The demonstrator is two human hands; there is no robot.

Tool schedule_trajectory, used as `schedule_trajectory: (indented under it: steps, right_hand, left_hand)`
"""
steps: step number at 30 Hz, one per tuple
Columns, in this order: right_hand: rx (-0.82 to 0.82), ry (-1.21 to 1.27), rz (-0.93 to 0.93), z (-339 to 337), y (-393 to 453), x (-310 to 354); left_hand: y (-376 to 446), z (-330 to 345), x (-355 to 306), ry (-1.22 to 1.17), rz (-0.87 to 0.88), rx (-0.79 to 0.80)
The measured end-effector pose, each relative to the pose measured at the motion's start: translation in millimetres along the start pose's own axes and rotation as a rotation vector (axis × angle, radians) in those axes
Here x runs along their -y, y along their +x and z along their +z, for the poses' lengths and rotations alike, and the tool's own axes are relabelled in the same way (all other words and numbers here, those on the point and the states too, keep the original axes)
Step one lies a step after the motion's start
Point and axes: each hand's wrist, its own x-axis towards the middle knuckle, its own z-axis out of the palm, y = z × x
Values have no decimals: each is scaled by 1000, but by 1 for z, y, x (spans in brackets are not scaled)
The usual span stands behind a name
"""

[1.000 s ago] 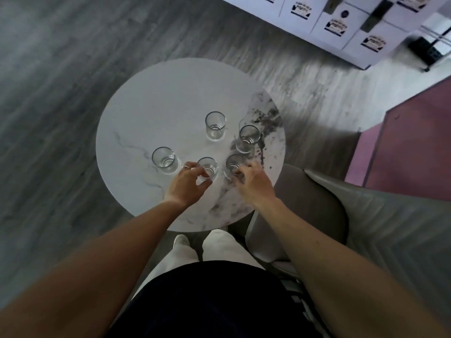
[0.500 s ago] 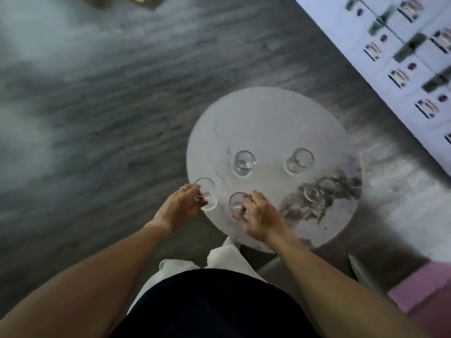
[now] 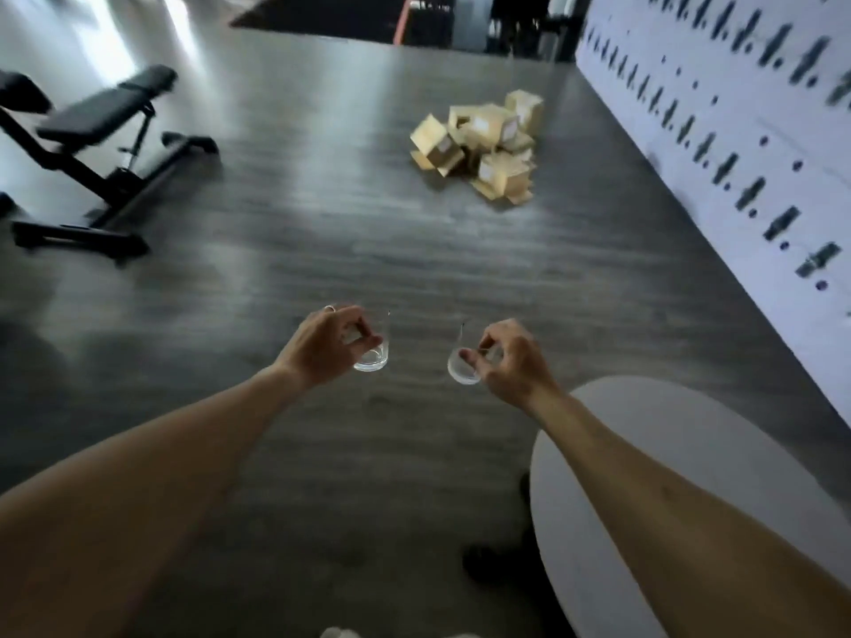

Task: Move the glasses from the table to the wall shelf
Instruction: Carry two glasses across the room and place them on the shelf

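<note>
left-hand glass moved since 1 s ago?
Yes. The glass in the left hand is off the round table, held in the air over the floor, to the table's left.

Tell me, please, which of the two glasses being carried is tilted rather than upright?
The glass in the right hand: it leans over, its base turned toward the camera. The glass in the left hand, stands nearly upright.
</note>
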Motion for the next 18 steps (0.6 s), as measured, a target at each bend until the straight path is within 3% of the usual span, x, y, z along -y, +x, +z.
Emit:
schedule_trajectory:
  steps: [11, 18]
  right_hand:
    - [-148, 76, -292, -28, 153, 220]
    - [-146, 160, -445, -11, 215, 329]
  left_hand:
    - [69, -245, 19, 88, -8, -306]
    - [73, -346, 45, 199, -59, -440]
